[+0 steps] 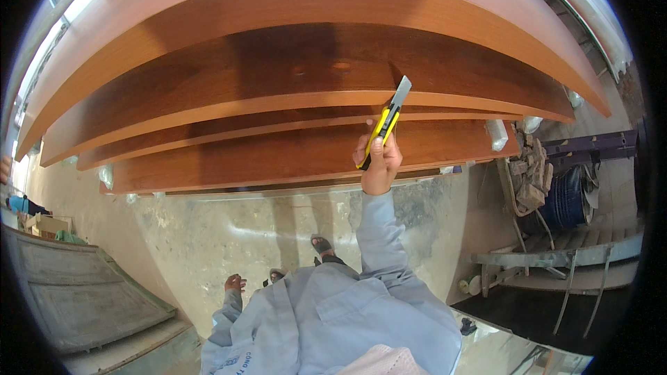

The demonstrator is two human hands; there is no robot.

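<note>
My right hand (pixel 381 160) is closed around a yellow and black utility knife (pixel 383 128). Its wide silver blade (pixel 401 90) sticks out and points up and away from me. Behind the knife lies the edge of a stack of reddish-brown wooden panels (pixel 292 101), and a dark shadow falls beside the blade tip. Whether the blade touches the wood, I cannot tell. Low on the left, my left hand (pixel 235 282) hangs beside my body, its fingers loosely bent and a little apart. Nothing shows in it.
Clear plastic-wrapped pads (pixel 497 135) sit between the panels near their ends. Right of me stand a metal rack (pixel 556 257), a pile of broken wood pieces (pixel 531 173) and a dark blue drum (pixel 566 198). A grey panelled board (pixel 76 292) lies left. Another person's hand (pixel 5 169) shows at the left rim.
</note>
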